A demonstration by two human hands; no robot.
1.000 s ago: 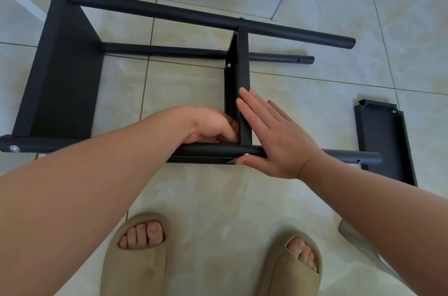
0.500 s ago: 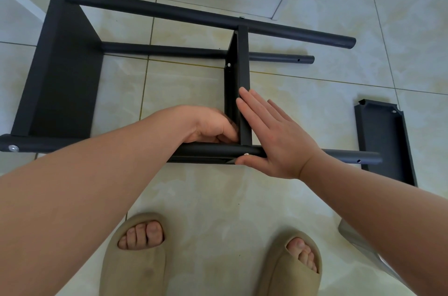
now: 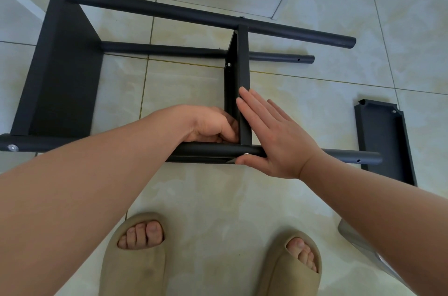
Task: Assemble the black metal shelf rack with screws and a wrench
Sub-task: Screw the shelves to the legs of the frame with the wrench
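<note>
Pressing shelf panel [image 3: 243, 65], right hand [image 3: 274, 135] flat (left hand [image 3: 211, 123] curled).

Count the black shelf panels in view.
3: left panel at the rack end; middle panel mid-rack; loose panel on the floor, right. Others may be out of view.

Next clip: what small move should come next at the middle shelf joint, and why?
Probably seat the screw finger-tight: its head shows on the front tube at the right hand's thumb, that flat hand braces the middle shelf, and the left hand's fingers curl into the inside corner.
</note>
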